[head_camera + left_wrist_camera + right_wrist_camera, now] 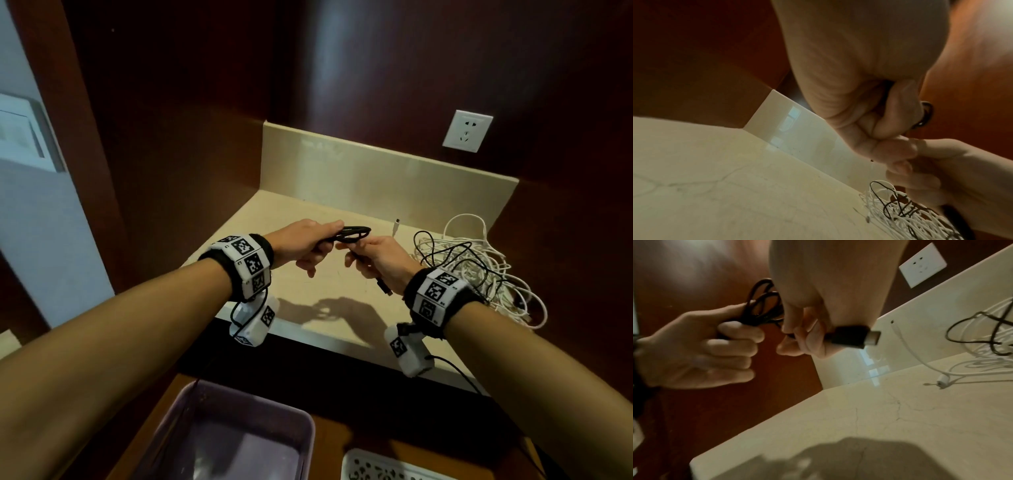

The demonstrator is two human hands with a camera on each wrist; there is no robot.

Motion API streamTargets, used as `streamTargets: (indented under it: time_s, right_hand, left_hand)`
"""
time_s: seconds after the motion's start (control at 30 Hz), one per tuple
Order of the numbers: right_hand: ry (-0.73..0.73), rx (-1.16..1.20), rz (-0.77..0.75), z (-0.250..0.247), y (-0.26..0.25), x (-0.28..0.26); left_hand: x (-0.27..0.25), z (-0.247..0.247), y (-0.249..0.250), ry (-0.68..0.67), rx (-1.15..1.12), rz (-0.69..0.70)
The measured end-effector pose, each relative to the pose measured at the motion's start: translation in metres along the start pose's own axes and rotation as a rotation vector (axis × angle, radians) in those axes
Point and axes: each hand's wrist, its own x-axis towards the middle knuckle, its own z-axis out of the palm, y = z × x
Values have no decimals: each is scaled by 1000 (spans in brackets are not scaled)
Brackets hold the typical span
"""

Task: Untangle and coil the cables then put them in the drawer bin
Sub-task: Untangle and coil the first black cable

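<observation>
Left hand (301,245) grips the black coil (354,233) steady; right hand (373,260), at three o'clock, pinches its plug end (855,337), likely finishing the wrap.

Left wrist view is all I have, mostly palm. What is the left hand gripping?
Observer: The left hand holds a coiled black cable, loops bunched in its fingers.
Operator: And the right hand?
Observer: The right hand pinches that cable's free end; the black plug sticks out behind its fingers.
Operator: Is the bin ready?
Observer: A purple bin sits in the open drawer below the counter.
Operator: More to untangle?
Observer: Yes, a white and black cable tangle lies on the counter at right.
</observation>
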Motion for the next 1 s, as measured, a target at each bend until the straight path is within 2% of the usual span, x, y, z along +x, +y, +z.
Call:
streamTargets:
  time_s: [0.13, 0.3, 0.43, 0.53, 0.7, 0.83, 1.0]
  right_hand:
    - [-24, -203, -26, 17, 0, -5]
    - [-28, -495, -93, 18, -5, -5]
    - [-89, -766, -135, 13, -14, -6]
    - [-73, -912, -207, 6, -22, -9]
    - [-87, -886, -270, -6, -31, -9]
    - [-27, -829, -318, -7, -31, -5]
    - [4, -499, -171, -3, -22, -1]
  left_hand:
    - [8, 3, -7, 92, -6, -8]
    - [17, 4, -10, 278, 321, -43]
    - [19, -1, -10, 283, 535, -103]
    - [18, -9, -15, 244, 732, -140]
    - [14, -13, -21, 122, 951, -166]
    - [10, -10, -16, 32, 998, -139]
    - [6, -9, -12, -27, 1064, -90]
